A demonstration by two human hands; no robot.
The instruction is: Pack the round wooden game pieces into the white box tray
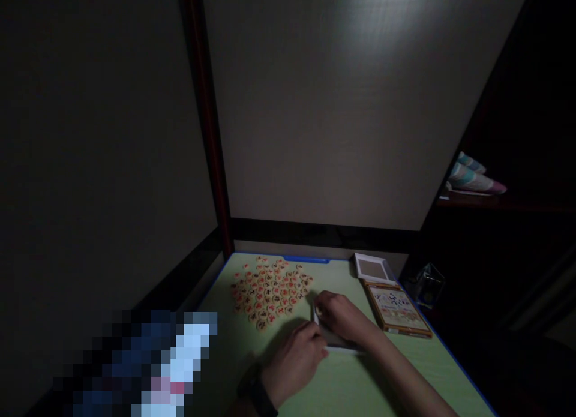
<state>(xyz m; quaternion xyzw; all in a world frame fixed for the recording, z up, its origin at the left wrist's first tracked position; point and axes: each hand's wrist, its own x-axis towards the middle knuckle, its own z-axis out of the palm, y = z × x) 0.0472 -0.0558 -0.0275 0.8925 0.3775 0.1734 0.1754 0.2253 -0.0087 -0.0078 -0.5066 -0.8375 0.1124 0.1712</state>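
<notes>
Many round Chinese chess pieces (270, 288) with red and black characters lie spread over the left part of the green table. Right of them sits a shallow white box (344, 348), partly covered by my hands and forearm. My left hand (299, 350), with a dark band at the wrist, has its curled fingers on the box's left side. Over the box's far left corner my right hand (338, 314) is closed, its fingertips pinching what looks like a pale chess piece (319, 311). The box's inside is mostly hidden.
A white tray or lid (356, 264) stands at the table's far right. Nearer lies a flat printed case (398, 308) with an orange-brown edge. The green tabletop (351, 384) has a blue rim. Pale panels rise behind and left; a glossy packet (429, 284) sits beyond the right edge.
</notes>
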